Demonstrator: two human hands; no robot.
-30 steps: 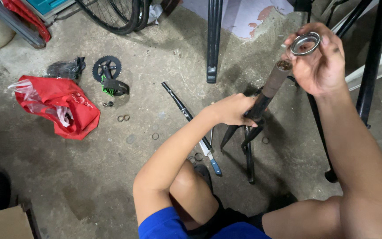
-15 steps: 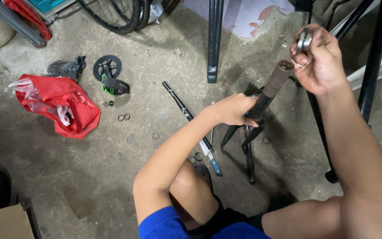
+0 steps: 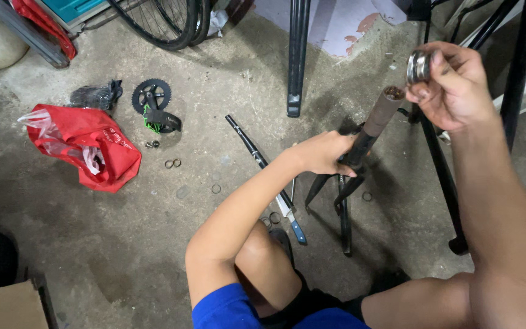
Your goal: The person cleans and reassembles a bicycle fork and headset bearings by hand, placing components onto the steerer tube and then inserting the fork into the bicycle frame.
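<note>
My left hand (image 3: 324,152) grips a black bicycle fork (image 3: 360,146) around its crown, with the brown steerer tube (image 3: 383,109) tilted up toward the right. The fork legs point down at the concrete floor. My right hand (image 3: 455,85) holds a round silver bearing ring (image 3: 418,66) edge-on, just right of and slightly above the tube's open top, apart from it. My bare knees and blue shorts fill the bottom of the view.
On the floor lie a black rod (image 3: 251,143), a blue-handled knife (image 3: 290,219), several small rings (image 3: 173,163), a black chainring with crank (image 3: 152,100) and a red plastic bag (image 3: 89,146). A black frame tube (image 3: 298,58) stands behind; a stand leg (image 3: 442,176) is at right.
My right hand has turned the silver ring from face-on to edge-on and kept it by the top of the steerer tube. The left hand stays on the fork.
</note>
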